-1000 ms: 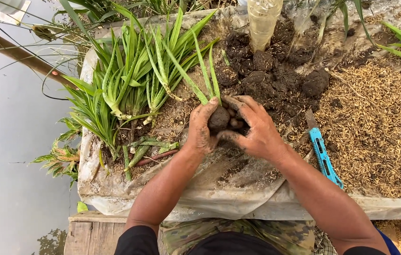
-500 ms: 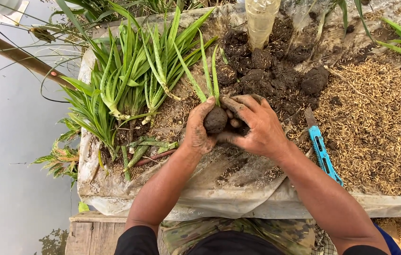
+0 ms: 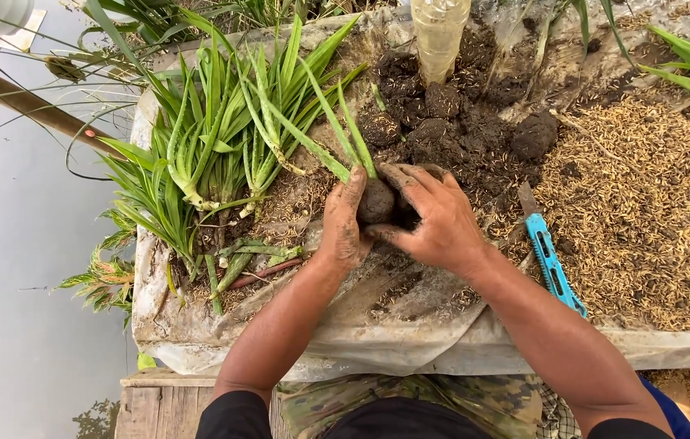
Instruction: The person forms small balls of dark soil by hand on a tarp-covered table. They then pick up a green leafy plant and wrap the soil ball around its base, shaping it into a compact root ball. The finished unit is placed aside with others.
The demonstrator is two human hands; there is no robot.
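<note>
My left hand [image 3: 343, 226] and my right hand [image 3: 434, 218] are cupped together around a dark ball of wet soil [image 3: 377, 201]. A green plant shoot [image 3: 330, 134] with long narrow leaves sticks up and away out of the ball. Both hands are muddy and press on the ball from either side, above a dirty plastic sheet [image 3: 394, 325]. A heap of dark soil clods [image 3: 459, 118] lies just beyond my hands.
A bundle of green seedlings [image 3: 215, 138] lies to the left on the sheet. A blue utility knife [image 3: 550, 262] rests to the right beside a spread of rice husks [image 3: 654, 203]. A clear plastic bottle [image 3: 439, 32] stands at the back. Water [image 3: 28, 268] lies to the left.
My hands have turned and squeezed the soil ball slightly; the ball and shoot have stayed in about the same place.
</note>
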